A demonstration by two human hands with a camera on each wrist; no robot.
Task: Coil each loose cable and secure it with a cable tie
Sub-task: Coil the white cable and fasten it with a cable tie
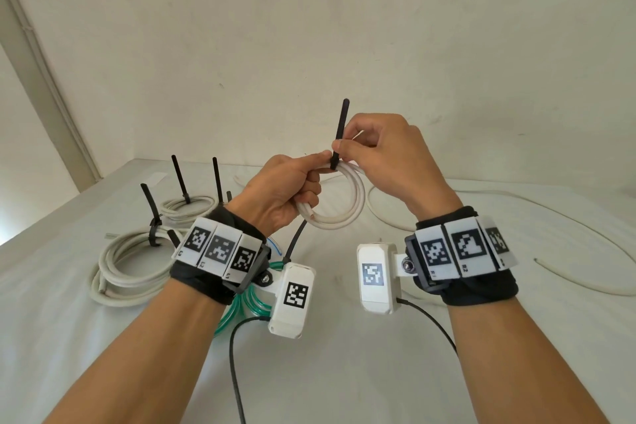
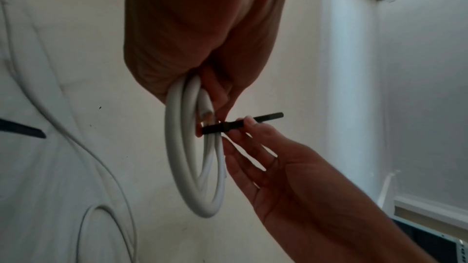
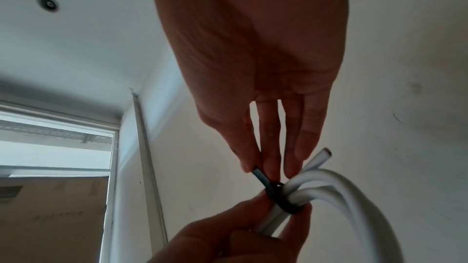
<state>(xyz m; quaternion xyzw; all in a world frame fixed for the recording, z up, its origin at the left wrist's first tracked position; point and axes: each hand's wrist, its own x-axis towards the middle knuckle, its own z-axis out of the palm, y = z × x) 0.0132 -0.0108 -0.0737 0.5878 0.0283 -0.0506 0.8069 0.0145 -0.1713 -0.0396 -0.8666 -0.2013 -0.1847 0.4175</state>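
Observation:
I hold a small coil of white cable (image 1: 339, 206) up in the air over the table. My left hand (image 1: 292, 188) grips the coil (image 2: 192, 167) at its top left, thumb on top. A black cable tie (image 1: 339, 134) is looped round the coil's strands (image 3: 326, 189) and its tail stands straight up. My right hand (image 1: 375, 151) pinches that tail (image 3: 262, 177) just above the tie's head, thumb and forefinger on it, the other fingers loose. In the left wrist view the tie (image 2: 238, 124) crosses the coil's rim.
Two tied white coils (image 1: 127, 262) (image 1: 187, 206) lie at the left with black tie tails upright. A green coil (image 1: 247, 306) sits under my left wrist. A long loose white cable (image 1: 550, 227) snakes over the right of the white table (image 1: 344, 354). A wall stands behind.

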